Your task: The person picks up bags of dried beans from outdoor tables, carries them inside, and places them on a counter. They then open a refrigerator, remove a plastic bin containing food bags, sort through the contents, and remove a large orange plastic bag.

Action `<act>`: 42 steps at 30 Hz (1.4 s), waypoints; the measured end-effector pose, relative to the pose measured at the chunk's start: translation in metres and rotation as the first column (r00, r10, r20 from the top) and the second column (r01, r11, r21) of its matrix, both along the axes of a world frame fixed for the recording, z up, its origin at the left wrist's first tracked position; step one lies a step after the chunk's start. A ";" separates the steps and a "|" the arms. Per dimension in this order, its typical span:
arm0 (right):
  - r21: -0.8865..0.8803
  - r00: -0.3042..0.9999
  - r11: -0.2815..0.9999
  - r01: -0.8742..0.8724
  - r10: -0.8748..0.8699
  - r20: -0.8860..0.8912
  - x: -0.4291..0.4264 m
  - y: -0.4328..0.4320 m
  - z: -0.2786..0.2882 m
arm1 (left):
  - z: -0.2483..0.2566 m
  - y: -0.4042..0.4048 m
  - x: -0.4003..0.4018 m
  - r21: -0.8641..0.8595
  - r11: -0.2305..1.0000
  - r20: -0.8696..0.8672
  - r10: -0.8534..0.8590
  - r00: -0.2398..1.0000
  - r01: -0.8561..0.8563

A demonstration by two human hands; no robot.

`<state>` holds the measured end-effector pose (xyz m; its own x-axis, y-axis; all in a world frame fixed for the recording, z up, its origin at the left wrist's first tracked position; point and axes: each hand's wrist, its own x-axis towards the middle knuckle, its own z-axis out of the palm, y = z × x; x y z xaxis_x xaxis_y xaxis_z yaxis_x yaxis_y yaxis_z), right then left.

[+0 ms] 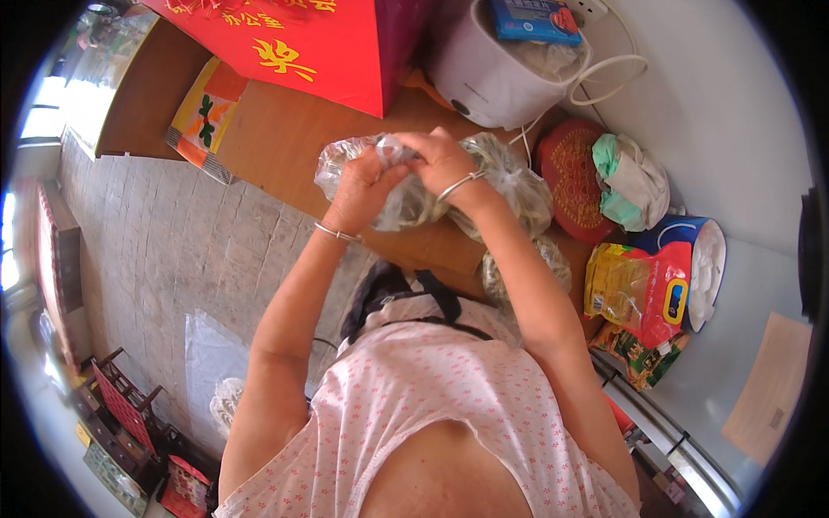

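Both my hands meet at the gathered neck of a clear plastic bag (407, 206) that bulges with pale contents, over the edge of the wooden tabletop (285, 139). My left hand (369, 178) pinches the twisted plastic from one side; my right hand (442, 158) grips it from the other, fingers close together. A second filled clear plastic bag (518, 194), knotted at its top, lies beside my right wrist. Another filled plastic bag (557, 262) sits nearer my body, partly behind my right forearm. What the bags contain is hard to make out.
A large red paper bag (324, 52) and a white plastic container (499, 84) stand at the back. To the right are a red heart-shaped box (570, 175), a bundled cloth (638, 184), a red and yellow package (635, 288) and a blue tub (709, 272). Brick floor (162, 259) lies left.
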<state>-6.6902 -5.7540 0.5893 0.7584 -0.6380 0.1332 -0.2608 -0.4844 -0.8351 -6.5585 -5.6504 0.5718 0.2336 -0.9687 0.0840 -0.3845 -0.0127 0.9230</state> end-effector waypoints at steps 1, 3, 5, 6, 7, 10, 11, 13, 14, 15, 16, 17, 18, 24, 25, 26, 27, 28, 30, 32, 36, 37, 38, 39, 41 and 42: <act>-0.126 0.983 0.991 -0.033 0.009 -0.186 -0.002 0.001 -0.004 | 0.004 0.000 -0.001 -0.011 1.000 -0.032 0.006 0.999 -0.006; -0.217 0.970 0.967 -0.130 0.078 -0.231 -0.003 -0.004 -0.013 | 0.005 0.000 0.000 -0.021 1.000 -0.064 0.012 0.998 -0.013; -0.379 0.976 0.919 -0.105 0.023 -0.216 -0.003 -0.005 -0.011 | 0.003 -0.003 0.005 0.222 0.974 -0.112 0.065 0.992 -0.038; -0.379 0.976 0.920 -0.105 0.023 -0.215 -0.003 -0.006 -0.010 | 0.002 -0.005 0.005 0.222 0.974 -0.111 0.065 0.992 -0.039; -0.435 0.974 0.894 -0.107 0.007 -0.225 -0.004 -0.006 -0.009 | 0.002 -0.009 0.005 0.214 0.976 -0.314 0.098 0.944 -0.030; -0.200 0.984 0.977 -0.069 0.033 -0.176 -0.008 -0.002 0.005 | -0.001 -0.008 0.013 0.206 0.978 -0.593 0.096 0.799 0.035; 0.112 0.993 0.993 -0.041 0.053 -0.109 -0.010 -0.001 0.010 | -0.003 -0.006 0.018 0.200 0.975 -0.676 0.066 0.733 0.096; 0.585 0.990 0.802 -0.120 0.050 0.135 -0.023 -0.012 0.012 | -0.005 0.000 0.022 0.183 0.978 -0.680 0.055 0.731 0.096; 0.871 0.938 0.403 -0.282 -0.075 0.338 -0.026 -0.015 0.011 | -0.006 0.003 0.024 0.165 0.982 -0.683 0.045 0.729 0.094; 0.870 0.938 0.407 -0.278 -0.080 0.338 -0.026 -0.012 0.008 | -0.005 0.002 0.024 0.143 0.985 -0.685 0.027 0.728 0.099; 0.780 0.964 0.607 -0.150 -0.086 0.252 -0.023 -0.006 0.000 | -0.003 0.001 0.021 0.140 0.984 -0.686 0.018 0.728 0.109; 0.637 0.980 0.771 -0.019 -0.112 0.165 -0.021 -0.001 -0.010 | 0.000 0.001 0.018 0.150 0.982 -0.691 0.024 0.722 0.111; 0.551 0.991 0.834 -0.020 -0.056 0.120 -0.017 0.005 -0.014 | 0.003 0.002 0.018 0.164 0.981 -0.695 0.040 0.718 0.104; 0.248 0.999 0.969 0.014 -0.024 0.039 -0.003 0.014 -0.033 | 0.011 0.001 0.014 0.150 0.984 -0.599 0.012 0.800 0.097; 0.247 0.999 0.969 0.014 -0.025 0.040 -0.001 0.014 -0.036 | 0.010 0.001 0.013 0.149 0.984 -0.599 0.012 0.801 0.097; 0.310 0.997 0.950 0.028 -0.046 0.053 -0.001 0.014 -0.038 | 0.010 0.000 0.011 0.104 0.993 -0.507 -0.001 0.862 0.063; 0.371 0.996 0.928 0.038 -0.067 0.064 0.000 0.014 -0.039 | 0.009 -0.001 0.009 0.055 0.998 -0.410 -0.007 0.912 0.032; 0.371 0.996 0.928 0.037 -0.066 0.065 -0.001 0.014 -0.040 | 0.008 -0.003 0.008 0.054 0.998 -0.410 -0.006 0.912 0.031; 0.428 0.995 0.903 0.043 -0.080 0.068 -0.003 0.014 -0.042 | 0.007 -0.006 0.007 0.005 1.000 -0.049 0.020 0.999 -0.020; 0.374 0.997 0.925 0.061 -0.073 0.017 -0.003 0.015 -0.044 | 0.007 -0.008 0.005 -0.042 0.999 0.094 0.033 0.995 -0.029; 0.235 0.996 0.968 0.087 -0.083 -0.027 -0.001 0.015 -0.051 | 0.000 -0.010 0.002 -0.167 0.985 0.405 0.101 0.909 -0.035; 0.234 0.996 0.968 0.092 -0.088 -0.027 -0.002 0.013 -0.053 | -0.002 -0.010 0.002 -0.169 0.985 0.405 0.097 0.909 -0.030; 0.430 0.993 0.898 0.090 -0.113 0.029 -0.003 0.010 -0.054 | -0.004 -0.008 0.002 -0.169 0.985 0.419 0.108 0.901 -0.039; 0.611 0.986 0.789 0.070 -0.146 0.076 -0.003 0.010 -0.052 | -0.007 -0.005 0.001 -0.165 0.985 0.433 0.119 0.894 -0.051; 0.645 0.996 0.763 0.042 -0.082 0.032 -0.006 0.008 -0.046 | -0.010 0.000 -0.002 -0.154 0.983 0.379 0.149 0.914 -0.096; 0.677 1.000 0.736 0.016 -0.016 -0.006 -0.007 0.007 -0.040 | -0.010 0.001 -0.004 -0.145 0.979 0.326 0.181 0.928 -0.140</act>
<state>-6.6969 -5.7472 0.5497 0.7472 -0.5718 -0.3387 -0.2635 0.2131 -0.9408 -6.5621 -5.6498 0.5621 0.3237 -0.8991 0.2946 -0.6738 -0.0005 0.7389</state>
